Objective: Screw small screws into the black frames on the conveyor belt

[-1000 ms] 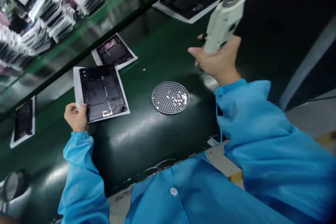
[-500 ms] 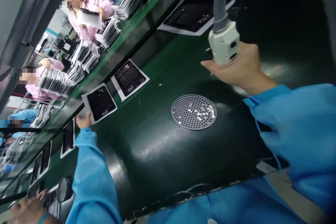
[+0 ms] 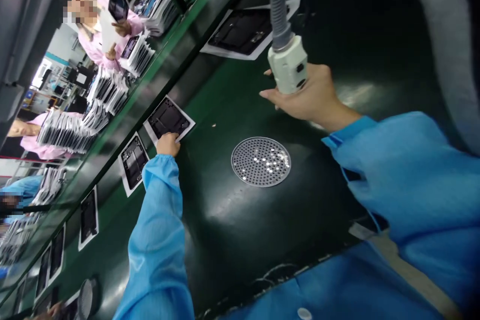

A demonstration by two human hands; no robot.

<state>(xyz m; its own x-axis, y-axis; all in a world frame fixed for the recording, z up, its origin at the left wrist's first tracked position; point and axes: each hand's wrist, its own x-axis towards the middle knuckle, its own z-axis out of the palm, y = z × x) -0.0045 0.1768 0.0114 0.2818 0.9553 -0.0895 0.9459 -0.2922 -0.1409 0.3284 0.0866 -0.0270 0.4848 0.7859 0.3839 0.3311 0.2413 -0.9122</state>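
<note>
My left hand (image 3: 168, 145) is closed at the near edge of a dark tablet panel (image 3: 168, 119) lying on a white sheet; its fingertips are hidden from me. Just left of it rests another dark panel (image 3: 134, 161) on white paper, untouched. My right hand (image 3: 315, 97) is wrapped round a white handheld tool (image 3: 288, 67) with a grey ribbed hose end at its top. The tool is held upright above the green work surface (image 3: 225, 230). Between my arms sits a round perforated metal plate (image 3: 261, 162) with several small white bits on it.
A larger panel on white paper (image 3: 243, 32) lies beyond the tool. More panels (image 3: 89, 215) line the far edge to the left. A round mesh-faced object (image 3: 87, 299) stands at lower left, near another person's hand. Across the ledge, people in pink handle paper stacks (image 3: 62, 132).
My left hand has left the left panel and moved right to the neighbouring one, its fingers now closed. My right hand still holds the tool. The view has shifted slightly.
</note>
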